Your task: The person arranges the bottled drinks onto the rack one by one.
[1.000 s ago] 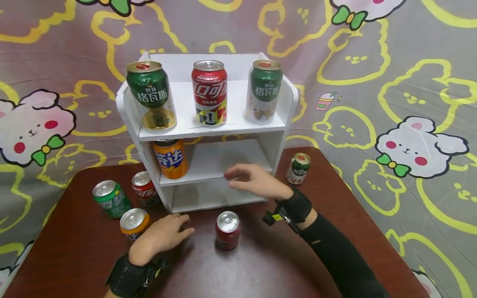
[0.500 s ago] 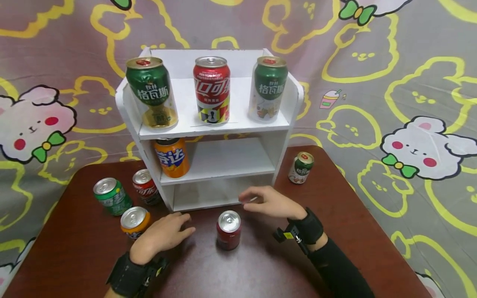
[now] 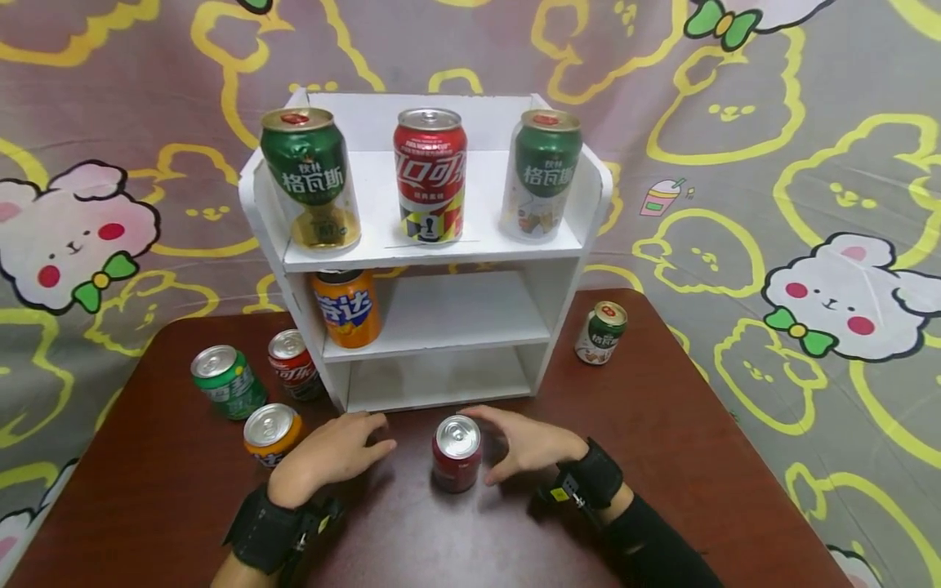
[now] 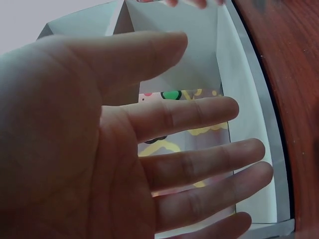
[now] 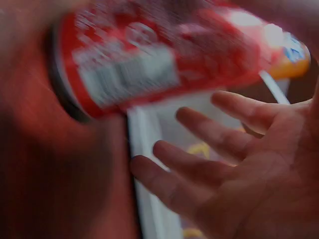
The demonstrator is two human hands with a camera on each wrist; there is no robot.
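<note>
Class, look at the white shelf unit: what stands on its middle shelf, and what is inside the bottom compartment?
On the middle shelf of the white shelf unit stands one orange can, at the left. The bottom compartment shows only bare white board; its far left corner is hidden.

This is looking like a staged recording corner rather than a real shop or kitchen — a cartoon-bunny cloth backdrop [image 3: 794, 163] is hanging behind a dark brown table [image 3: 698, 457], and a small white shelf unit [image 3: 441, 327] is standing on it, displaying soda cans [image 3: 430, 175] in a row — more are sitting loose around it.
</note>
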